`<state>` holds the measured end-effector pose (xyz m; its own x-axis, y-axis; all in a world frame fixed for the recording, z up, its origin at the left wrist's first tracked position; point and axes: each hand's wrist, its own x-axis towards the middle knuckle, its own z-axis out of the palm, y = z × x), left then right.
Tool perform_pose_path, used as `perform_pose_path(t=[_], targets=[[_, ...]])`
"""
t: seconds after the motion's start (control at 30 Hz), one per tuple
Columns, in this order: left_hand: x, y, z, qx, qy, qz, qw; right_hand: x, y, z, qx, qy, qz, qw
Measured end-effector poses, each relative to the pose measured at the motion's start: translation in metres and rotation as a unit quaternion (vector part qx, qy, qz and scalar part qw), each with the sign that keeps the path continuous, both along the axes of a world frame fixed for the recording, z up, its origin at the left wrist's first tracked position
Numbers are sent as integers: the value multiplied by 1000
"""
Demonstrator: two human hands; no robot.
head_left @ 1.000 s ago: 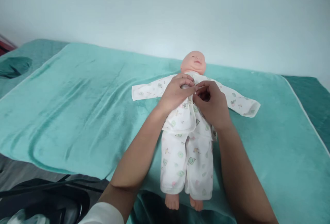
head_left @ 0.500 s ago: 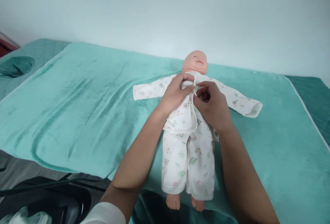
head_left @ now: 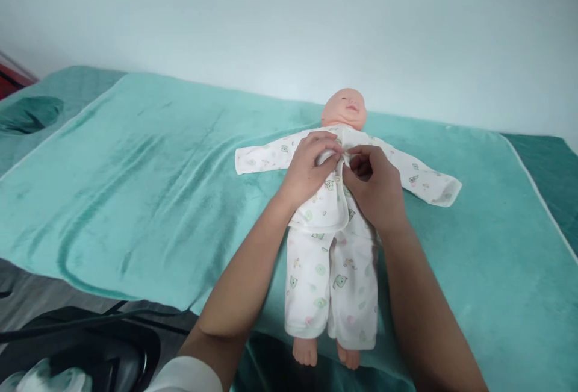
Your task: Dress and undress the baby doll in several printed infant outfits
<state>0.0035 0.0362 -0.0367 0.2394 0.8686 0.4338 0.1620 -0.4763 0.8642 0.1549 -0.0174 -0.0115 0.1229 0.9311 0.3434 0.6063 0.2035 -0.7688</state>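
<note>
A baby doll (head_left: 345,109) lies on its back on a teal blanket (head_left: 149,163), dressed in a white printed shirt (head_left: 325,202) and matching trousers (head_left: 332,286). Its bare feet (head_left: 325,353) stick out at the near edge. My left hand (head_left: 309,169) pinches the left flap of the shirt front at the chest. My right hand (head_left: 374,190) pinches the other flap right beside it, fingertips meeting at the shirt's closing line. Both sleeves lie spread out to the sides.
The blanket covers a darker teal bed (head_left: 546,157) against a pale wall (head_left: 289,18). A dark green bundle (head_left: 29,114) lies at the far left. A black chair-like object (head_left: 76,350) stands below the bed's near edge at the lower left.
Both hands stay at the doll's chest; the fingers have closed in tighter on the shirt flaps and shifted slightly lower along the front opening.
</note>
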Motion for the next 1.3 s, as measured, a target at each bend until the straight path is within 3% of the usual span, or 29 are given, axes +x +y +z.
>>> perform_pose_path(t=[0.23,0.43,0.63,0.73,0.97,1.1,1.3], targets=[[-2,-3,3,1,1,4,1000,-1,0,4,-21,-22,-6,1000],[-3,-9,6,5,-4,22,1000,-4,-9,10,-7,-160,-4,987],[-7,-13,11,64,12,50,997,-12,-29,16,2,-314,-31,949],[-12,-16,15,39,18,18,999,-19,-37,20,-6,-345,-36,938],[-27,-22,28,-23,96,-81,992,-34,-45,34,-108,-378,-43,919],[-34,-21,30,-57,120,-127,983,-32,-44,39,-140,-375,-15,916],[-38,-20,31,-69,114,-158,978,-29,-43,38,-152,-382,-10,912]])
